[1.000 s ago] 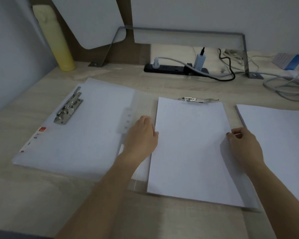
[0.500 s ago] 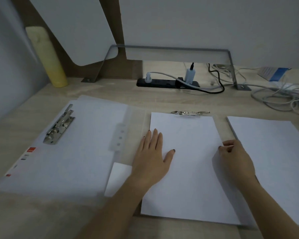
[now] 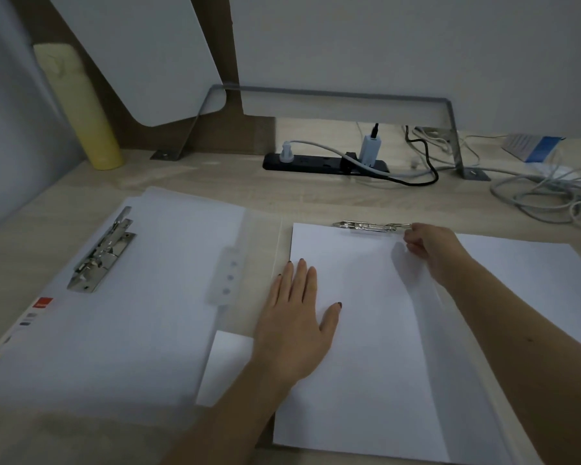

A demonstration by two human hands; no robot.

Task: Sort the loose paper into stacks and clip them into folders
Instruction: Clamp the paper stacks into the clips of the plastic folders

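A stack of white paper (image 3: 366, 347) lies in the right half of an open translucent folder (image 3: 148, 313). My left hand (image 3: 299, 320) lies flat on the stack's left side, fingers straight. At the stack's top edge sits a metal clip (image 3: 369, 225). My right hand (image 3: 430, 245) is at the clip's right end with fingers curled; its fingertips pinch the clip's lever. A second metal clip (image 3: 103, 251) is fixed to the folder's left half. Another pile of loose white paper (image 3: 530, 273) lies to the right.
A yellow bottle (image 3: 81, 109) stands at the back left of the wooden desk (image 3: 215, 182). A black power strip (image 3: 326, 162) with plugs and tangled grey cables (image 3: 544, 193) runs along the back. A metal stand (image 3: 453, 135) holds panels above.
My right hand has gone from the stack's right edge up to the clip's right end. My left hand stays flat on the paper. The camera has tilted slightly.
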